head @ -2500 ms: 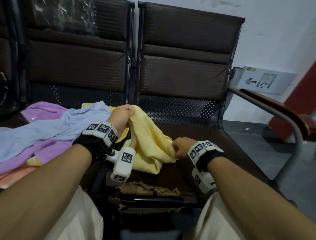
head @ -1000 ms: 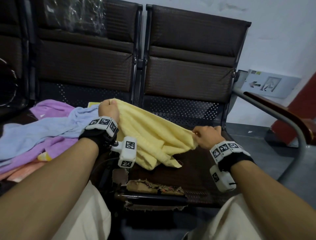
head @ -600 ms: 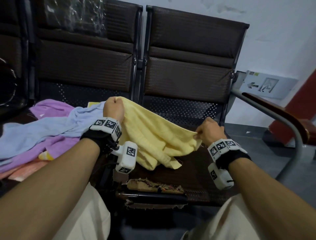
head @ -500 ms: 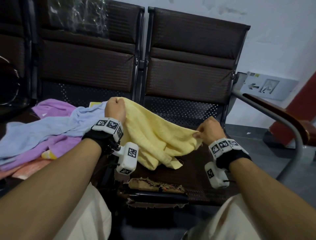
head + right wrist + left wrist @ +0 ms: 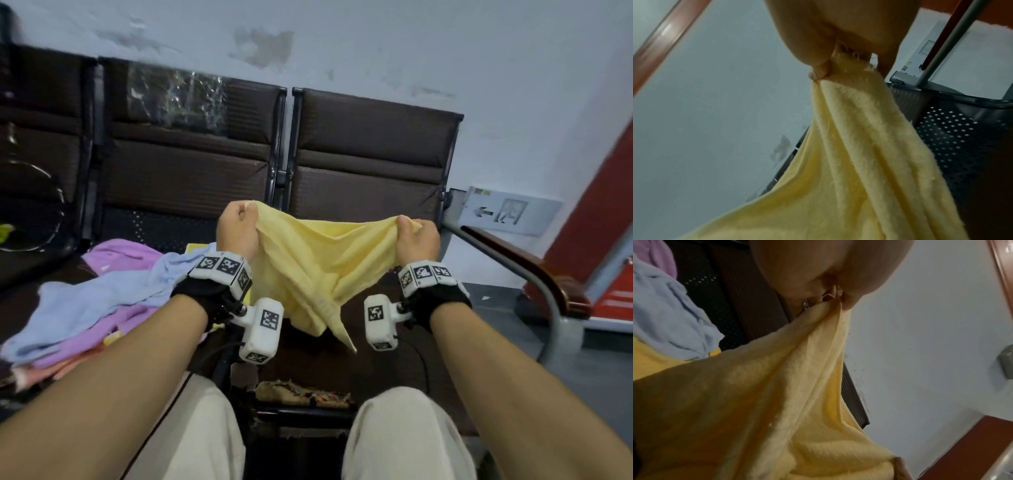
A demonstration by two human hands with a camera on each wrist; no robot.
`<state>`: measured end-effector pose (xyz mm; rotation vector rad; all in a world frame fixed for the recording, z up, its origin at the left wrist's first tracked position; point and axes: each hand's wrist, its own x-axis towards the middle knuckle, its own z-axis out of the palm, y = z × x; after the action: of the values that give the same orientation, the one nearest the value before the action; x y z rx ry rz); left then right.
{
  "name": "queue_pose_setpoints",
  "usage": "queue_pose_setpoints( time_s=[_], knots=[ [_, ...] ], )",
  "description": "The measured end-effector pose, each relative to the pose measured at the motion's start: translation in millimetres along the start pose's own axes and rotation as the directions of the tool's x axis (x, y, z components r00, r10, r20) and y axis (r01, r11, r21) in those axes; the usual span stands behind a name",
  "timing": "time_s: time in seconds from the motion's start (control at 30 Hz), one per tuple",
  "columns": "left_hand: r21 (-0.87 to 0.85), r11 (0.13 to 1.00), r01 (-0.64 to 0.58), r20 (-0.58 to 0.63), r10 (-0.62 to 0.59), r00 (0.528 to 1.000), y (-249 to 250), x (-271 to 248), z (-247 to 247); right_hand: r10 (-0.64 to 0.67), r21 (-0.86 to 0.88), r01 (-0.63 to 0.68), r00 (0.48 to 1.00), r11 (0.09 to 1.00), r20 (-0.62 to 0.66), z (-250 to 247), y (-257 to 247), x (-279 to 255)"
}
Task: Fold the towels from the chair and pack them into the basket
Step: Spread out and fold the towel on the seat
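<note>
A yellow towel [image 5: 318, 260] hangs in the air between my two hands, above the brown chair seat [image 5: 383, 346]. My left hand [image 5: 238, 222] grips its upper left corner in a closed fist. My right hand [image 5: 412, 233] pinches the upper right corner between thumb and fingers. The cloth sags in the middle and its lower corners dangle just over the seat. In the left wrist view the yellow towel [image 5: 777, 394] runs down from my curled fingers [image 5: 846, 303]. In the right wrist view the yellow towel [image 5: 855, 146] hangs from my thumb tip [image 5: 818, 73]. No basket is in view.
A pile of towels lies on the left seat: light blue [image 5: 102, 301] on top, purple [image 5: 126, 253] and pink [image 5: 61, 366] beneath. A metal and wood armrest [image 5: 534, 274] rises at the right. The seat's front edge [image 5: 301, 399] is torn. My knees sit below.
Both hands have lifted the yellow towel off the seat and turned palms toward me; it now hangs spread between them. The head view has tilted upward.
</note>
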<state>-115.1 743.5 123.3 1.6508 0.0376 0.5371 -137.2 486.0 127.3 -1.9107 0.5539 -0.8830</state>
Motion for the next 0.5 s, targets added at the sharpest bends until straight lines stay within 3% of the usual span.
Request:
queue_pose_setpoints(
  time_s=[0.2, 0.3, 0.5],
  knots=[
    [-0.004, 0.996, -0.093, -0.175, 0.091, 0.98, 48, 21, -23, -0.138, 0.102, 0.159, 0.972, 0.982, -0.193, -42, -49, 20],
    [0.008, 0.992, -0.129, -0.162, 0.128, 0.978, 54, 26, -24, -0.175, 0.101, 0.202, 0.957, 0.974, -0.234, -50, -57, 24],
    [-0.009, 0.999, -0.031, -0.094, 0.03, 0.995, 34, 29, -13, -0.077, 0.125, 0.104, 0.976, 0.987, -0.205, -39, -34, 25]
  ],
)
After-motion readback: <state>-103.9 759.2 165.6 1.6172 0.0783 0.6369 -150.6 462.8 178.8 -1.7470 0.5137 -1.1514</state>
